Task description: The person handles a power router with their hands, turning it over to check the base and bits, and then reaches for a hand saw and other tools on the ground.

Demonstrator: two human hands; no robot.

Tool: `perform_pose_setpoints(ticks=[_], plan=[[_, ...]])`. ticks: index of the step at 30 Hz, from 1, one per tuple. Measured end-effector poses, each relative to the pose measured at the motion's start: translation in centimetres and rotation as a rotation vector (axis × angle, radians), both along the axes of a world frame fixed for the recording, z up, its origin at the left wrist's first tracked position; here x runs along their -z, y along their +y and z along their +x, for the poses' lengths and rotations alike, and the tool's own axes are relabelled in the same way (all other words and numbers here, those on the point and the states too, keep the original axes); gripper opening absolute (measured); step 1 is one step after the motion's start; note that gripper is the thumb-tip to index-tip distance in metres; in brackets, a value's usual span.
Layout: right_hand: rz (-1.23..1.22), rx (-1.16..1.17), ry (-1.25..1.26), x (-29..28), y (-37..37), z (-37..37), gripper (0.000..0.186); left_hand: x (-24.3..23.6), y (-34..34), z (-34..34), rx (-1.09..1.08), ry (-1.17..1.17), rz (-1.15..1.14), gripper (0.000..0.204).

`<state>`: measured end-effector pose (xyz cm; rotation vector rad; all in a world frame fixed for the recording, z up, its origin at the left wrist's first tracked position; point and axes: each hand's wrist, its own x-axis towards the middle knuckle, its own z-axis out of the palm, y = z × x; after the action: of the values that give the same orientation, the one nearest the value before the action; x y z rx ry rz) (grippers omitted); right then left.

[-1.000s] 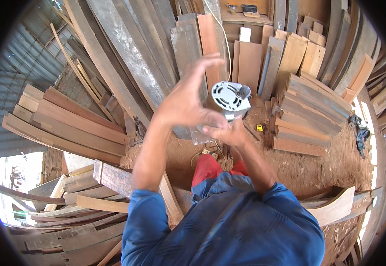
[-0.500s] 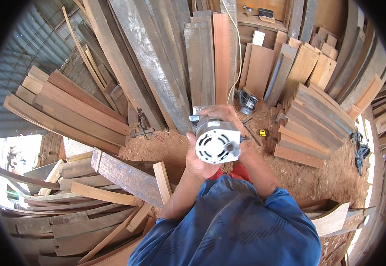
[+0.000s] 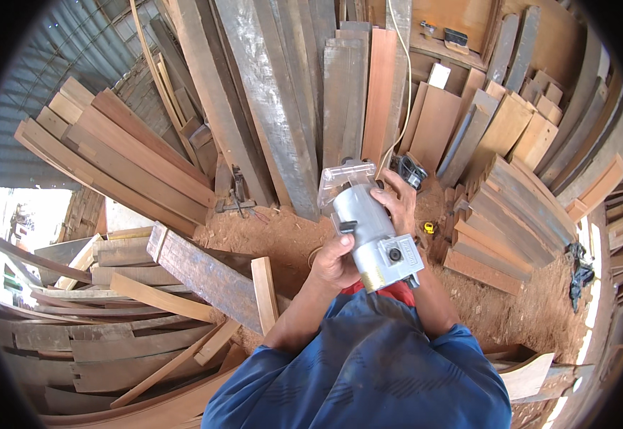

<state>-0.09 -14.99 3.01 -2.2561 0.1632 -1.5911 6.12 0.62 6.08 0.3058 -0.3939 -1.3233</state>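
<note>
Silver router [image 3: 370,227] — both hands [image 3: 335,259] around it

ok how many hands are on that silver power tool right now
2. The left hand grips the lower side of the silver power tool, near its grey cap end. The right hand wraps the upper side, near the clear base plate.

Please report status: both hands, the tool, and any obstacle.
Left hand and right hand both gripping the grey trim router. Router held up, clear base towards the planks. Nothing in the way.
</note>
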Motion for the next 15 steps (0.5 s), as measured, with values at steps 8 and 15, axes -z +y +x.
perform_pose_setpoints(ticks=[8,15], plan=[[0.383,-0.243,0.099,3.1,0.9,-0.6,0.065,1.5,0.0,0.0,-0.161,-0.114,0.069,0.074],[0.456,-0.282,0.351,2.0,1.4,-1.8,0.077,2.0,-0.3,-0.1,-0.157,-0.026,0.089,0.071]])
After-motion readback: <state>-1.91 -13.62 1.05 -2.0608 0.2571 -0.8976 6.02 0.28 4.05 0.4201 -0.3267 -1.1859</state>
